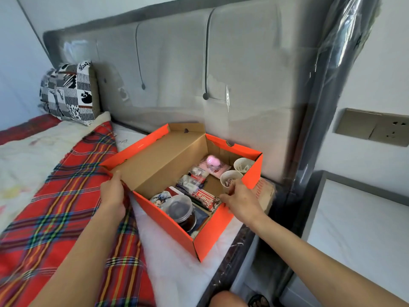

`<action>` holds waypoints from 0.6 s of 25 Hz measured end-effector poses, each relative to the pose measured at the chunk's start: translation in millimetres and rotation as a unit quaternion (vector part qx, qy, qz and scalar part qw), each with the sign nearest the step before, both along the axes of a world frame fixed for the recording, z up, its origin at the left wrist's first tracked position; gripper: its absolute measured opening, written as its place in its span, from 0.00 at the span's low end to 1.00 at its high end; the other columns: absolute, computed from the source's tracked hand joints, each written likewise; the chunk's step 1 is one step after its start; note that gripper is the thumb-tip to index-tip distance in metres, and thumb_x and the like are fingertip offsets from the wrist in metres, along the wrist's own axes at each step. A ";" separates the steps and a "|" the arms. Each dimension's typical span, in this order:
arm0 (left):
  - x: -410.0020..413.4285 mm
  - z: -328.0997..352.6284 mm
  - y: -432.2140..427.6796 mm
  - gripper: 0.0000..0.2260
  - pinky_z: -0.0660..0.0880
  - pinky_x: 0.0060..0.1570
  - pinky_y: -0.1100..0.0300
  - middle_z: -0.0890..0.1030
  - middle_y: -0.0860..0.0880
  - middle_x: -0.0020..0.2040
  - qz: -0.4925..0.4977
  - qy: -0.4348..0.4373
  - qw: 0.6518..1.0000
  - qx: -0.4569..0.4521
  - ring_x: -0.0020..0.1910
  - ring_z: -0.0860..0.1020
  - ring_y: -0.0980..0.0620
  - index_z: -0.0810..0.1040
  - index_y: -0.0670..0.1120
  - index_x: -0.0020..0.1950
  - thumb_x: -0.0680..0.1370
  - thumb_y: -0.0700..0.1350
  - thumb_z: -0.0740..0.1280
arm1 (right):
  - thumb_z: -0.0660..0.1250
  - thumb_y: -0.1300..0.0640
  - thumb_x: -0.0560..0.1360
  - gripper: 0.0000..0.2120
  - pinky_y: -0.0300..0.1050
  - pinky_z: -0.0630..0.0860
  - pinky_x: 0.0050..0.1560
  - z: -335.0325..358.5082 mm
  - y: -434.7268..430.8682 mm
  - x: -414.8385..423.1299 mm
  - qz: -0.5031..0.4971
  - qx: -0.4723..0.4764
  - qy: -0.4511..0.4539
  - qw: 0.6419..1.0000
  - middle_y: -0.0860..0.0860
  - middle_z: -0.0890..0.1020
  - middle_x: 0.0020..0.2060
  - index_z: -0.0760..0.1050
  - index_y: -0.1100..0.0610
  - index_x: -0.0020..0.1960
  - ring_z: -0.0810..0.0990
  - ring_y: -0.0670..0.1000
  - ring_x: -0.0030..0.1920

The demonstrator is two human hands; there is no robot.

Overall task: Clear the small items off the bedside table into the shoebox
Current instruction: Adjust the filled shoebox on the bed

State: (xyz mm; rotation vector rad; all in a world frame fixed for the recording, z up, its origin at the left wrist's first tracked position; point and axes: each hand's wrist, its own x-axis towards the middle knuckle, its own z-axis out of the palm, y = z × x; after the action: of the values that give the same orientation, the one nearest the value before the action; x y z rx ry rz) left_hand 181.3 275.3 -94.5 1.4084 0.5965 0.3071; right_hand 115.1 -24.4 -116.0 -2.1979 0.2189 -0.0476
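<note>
An orange shoebox (212, 229) with a brown cardboard inside stands open on the bed's edge, its lid (159, 158) hinged back to the left. Inside lie a clear lidded jar (180, 208), a red packet (207, 199), a pink round item (213, 161), small wrapped packs and two white paper cups (243, 165). My left hand (112, 196) grips the lid's near corner. My right hand (241, 201) holds the box's right wall next to the nearer cup, fingers over the rim.
The bedside table (363, 218) with a white top stands at the right, past the bed frame. A red plaid blanket (66, 218) covers the bed at left. A patterned pillow (68, 91) leans on the grey headboard. Wall sockets (389, 129) sit at right.
</note>
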 end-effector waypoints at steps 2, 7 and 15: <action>5.3 -1.0 -1.0 0.11 0.74 0.53 0.49 0.78 0.46 0.49 -0.021 -0.007 0.991 -0.130 0.46 0.77 0.47 0.73 0.44 0.63 0.83 0.46 0.62 | 0.69 0.54 0.73 0.10 0.52 0.76 0.46 0.9 0.8 -0.8 -0.007 0.010 0.007 1.000 0.55 0.82 0.39 0.67 0.53 0.44 0.81 0.58 0.43; 11.4 -6.6 4.7 0.04 0.75 0.54 0.56 0.77 0.48 0.45 -0.035 -0.006 0.980 -0.197 0.43 0.76 0.52 0.74 0.45 0.50 0.82 0.45 0.64 | 0.69 0.55 0.73 0.11 0.52 0.77 0.45 -4.0 -0.8 1.2 0.000 0.028 0.010 1.000 0.55 0.82 0.37 0.67 0.54 0.45 0.82 0.56 0.38; -33.5 3.4 20.8 0.27 0.76 0.50 0.57 0.84 0.50 0.51 -0.201 -0.102 0.974 0.032 0.49 0.81 0.53 0.76 0.46 0.61 0.70 0.22 0.61 | 0.64 0.49 0.79 0.13 0.43 0.74 0.33 15.6 -8.8 -7.7 0.023 0.176 0.008 0.984 0.51 0.81 0.32 0.74 0.60 0.50 0.78 0.49 0.28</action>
State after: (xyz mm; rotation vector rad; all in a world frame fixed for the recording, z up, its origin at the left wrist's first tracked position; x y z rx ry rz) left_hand 147.8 296.1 -91.2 1.5007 0.1250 0.1437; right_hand 107.4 -33.2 -100.4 -1.8504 0.1705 0.0330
